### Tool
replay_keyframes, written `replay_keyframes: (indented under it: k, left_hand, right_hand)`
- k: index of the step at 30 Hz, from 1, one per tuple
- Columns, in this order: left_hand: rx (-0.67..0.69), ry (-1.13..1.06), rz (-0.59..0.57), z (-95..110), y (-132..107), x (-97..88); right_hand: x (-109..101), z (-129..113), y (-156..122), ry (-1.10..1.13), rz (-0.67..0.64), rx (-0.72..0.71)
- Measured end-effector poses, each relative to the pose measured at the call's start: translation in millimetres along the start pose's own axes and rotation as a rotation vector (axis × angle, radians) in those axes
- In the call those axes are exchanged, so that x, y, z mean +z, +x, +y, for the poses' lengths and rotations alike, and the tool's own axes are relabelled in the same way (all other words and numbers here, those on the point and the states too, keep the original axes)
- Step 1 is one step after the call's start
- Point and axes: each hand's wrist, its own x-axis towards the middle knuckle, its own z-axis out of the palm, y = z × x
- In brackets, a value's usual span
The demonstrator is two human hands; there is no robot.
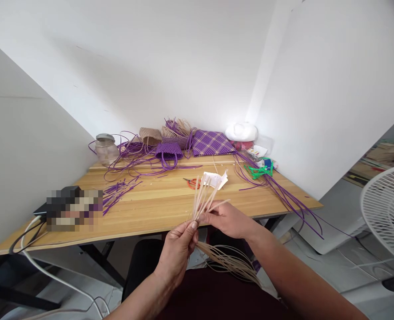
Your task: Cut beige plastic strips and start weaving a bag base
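A bundle of beige weaving strips passes through both hands, its short ends fanned upward and its long ends curving down over the lap. My left hand is closed round the bundle, thumb on top. Beside it, my right hand pinches the strips near the base of the fan, its fingertips almost touching the left thumb. Just beyond the fan, red-handled scissors and a creased white paper lie on the wooden table.
Purple woven bags, a small purple basket, beige weaving and a glass jar line the back. Cut purple strips lie left; long purple strips hang off the right edge. A fan stands right.
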Motion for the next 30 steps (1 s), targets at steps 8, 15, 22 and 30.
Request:
replay_keyframes:
  k: [8,15,22,30]
  left_hand:
    - [-0.012,0.052,-0.002,-1.4,-0.6,-2.3]
    - [0.029,0.085,0.003,-5.3,2.0,-0.9]
    - [0.045,0.033,0.028,-6.1,0.2,2.8]
    - [0.031,0.006,0.022,-9.8,-0.6,4.4]
  right_hand:
    - [11.3,14.9,12.6,0.143,0.305,0.054]
    - [34.9,15.6,21.0,0.394,0.404,-0.030]
    - [51.3,6.9,24.4,0.605,0.452,-0.089]
    - [57.0,10.5,27.1,0.603,0.527,-0.136]
